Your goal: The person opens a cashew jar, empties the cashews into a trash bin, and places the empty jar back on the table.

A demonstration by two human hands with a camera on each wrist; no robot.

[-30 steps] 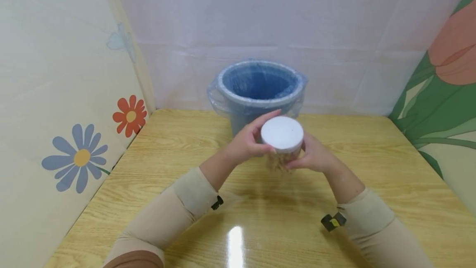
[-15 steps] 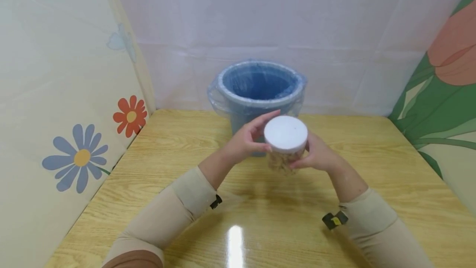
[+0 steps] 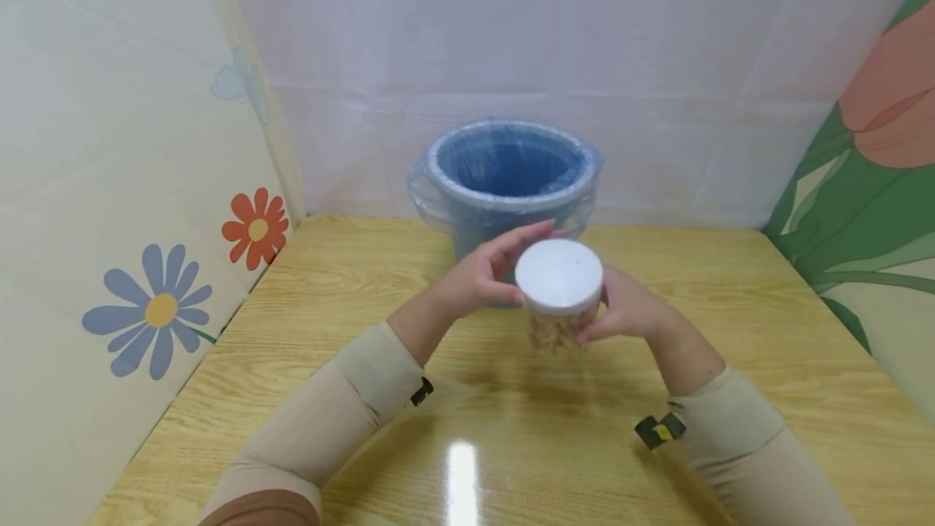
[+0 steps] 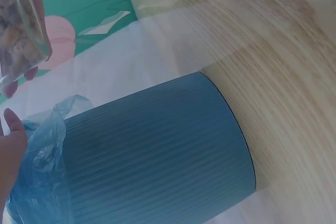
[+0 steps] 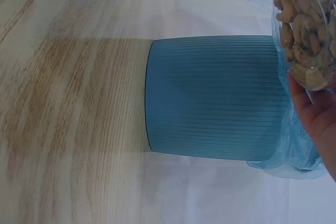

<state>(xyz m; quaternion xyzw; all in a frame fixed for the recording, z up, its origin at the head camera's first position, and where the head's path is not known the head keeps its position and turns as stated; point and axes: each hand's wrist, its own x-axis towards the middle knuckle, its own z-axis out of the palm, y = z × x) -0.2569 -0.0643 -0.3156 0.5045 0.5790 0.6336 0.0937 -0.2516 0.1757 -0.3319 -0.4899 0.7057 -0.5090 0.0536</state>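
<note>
A clear jar of nuts that look like cashews, topped by a white lid, is held up in front of the bin in the head view. My right hand grips the jar's body from the right. At the lid's left side is my left hand, its thumb at the near rim and its fingers reaching behind. How firmly these fingertips press on the lid is partly hidden. The right wrist view shows the nuts through the jar wall. In the left wrist view the lid is out of frame.
A ribbed blue bin stands behind the hands, lined with a thin blue plastic bag folded over its rim. Under everything is a glossy wood-grain table. A white sheet hangs behind, with flower-printed panels left and right.
The jar and right hand have shifted slightly right and lower, toward me. My left hand has barely moved; its thumb now lies at the lid's edge rather than overlapping it.
</note>
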